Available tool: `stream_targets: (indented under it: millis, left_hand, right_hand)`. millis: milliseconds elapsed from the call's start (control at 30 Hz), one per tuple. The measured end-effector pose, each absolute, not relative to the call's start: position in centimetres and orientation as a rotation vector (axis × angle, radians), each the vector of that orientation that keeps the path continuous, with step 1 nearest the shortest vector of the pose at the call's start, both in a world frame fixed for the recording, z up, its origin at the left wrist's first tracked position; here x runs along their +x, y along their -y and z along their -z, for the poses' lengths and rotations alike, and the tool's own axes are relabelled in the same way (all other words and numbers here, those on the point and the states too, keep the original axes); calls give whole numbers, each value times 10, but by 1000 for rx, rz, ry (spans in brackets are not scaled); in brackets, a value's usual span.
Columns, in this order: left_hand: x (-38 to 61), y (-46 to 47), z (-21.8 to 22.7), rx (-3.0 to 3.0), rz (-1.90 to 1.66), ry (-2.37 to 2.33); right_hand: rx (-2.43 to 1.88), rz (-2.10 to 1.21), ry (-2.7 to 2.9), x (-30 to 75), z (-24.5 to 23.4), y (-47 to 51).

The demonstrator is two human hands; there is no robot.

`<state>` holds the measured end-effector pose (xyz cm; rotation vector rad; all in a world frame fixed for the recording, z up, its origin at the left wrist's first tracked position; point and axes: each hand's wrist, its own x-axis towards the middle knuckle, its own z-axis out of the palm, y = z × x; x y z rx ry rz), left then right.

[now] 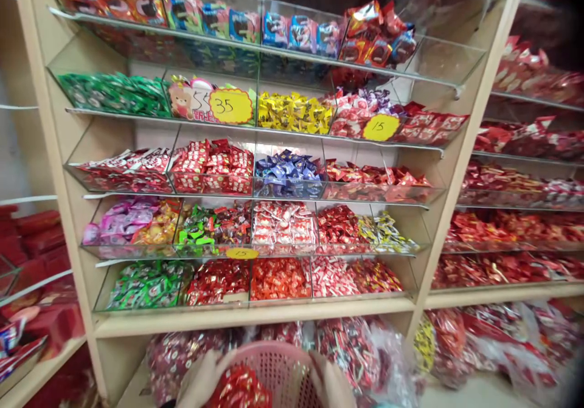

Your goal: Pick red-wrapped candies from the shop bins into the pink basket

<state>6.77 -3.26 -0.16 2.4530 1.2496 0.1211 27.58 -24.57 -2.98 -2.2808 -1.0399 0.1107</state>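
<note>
A pink perforated plastic basket [285, 359] is at the bottom middle of the head view, tilted so that its inside shows. Red-wrapped candies [241, 388] lie in its left part. My left hand [201, 379] grips the basket's left side, and my right hand [332, 383] grips its right side. Both are blurred, and the lower frame edge cuts them off. Just beyond the basket stands a wooden candy rack, with orange-red candies [280, 279] and green-wrapped candies [146, 284] in its lowest row of clear bins.
Yellow price tags [230, 105] hang on the bins. Under the lowest wooden ledge [255, 317] sit large clear bags of candy [349, 350]. A second candy rack [515, 231] continues on the right. Red boxes [55, 311] fill shelves at the left.
</note>
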Motion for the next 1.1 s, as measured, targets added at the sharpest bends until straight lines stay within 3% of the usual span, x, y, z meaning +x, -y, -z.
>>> stream_targets:
  millis: [200, 700, 1100]
  left_hand:
    - [57, 35, 3, 2472, -277, -1255]
    - [81, 37, -14, 2545, -286, -1118]
    - [116, 36, -14, 2560, -231, -1125]
  right_hand:
    - [-2239, -160, 1148, 262, 5, 250]
    - [-2231, -68, 1056, 268, -10, 267]
    - [-2275, -142, 972, 296, 18, 268]
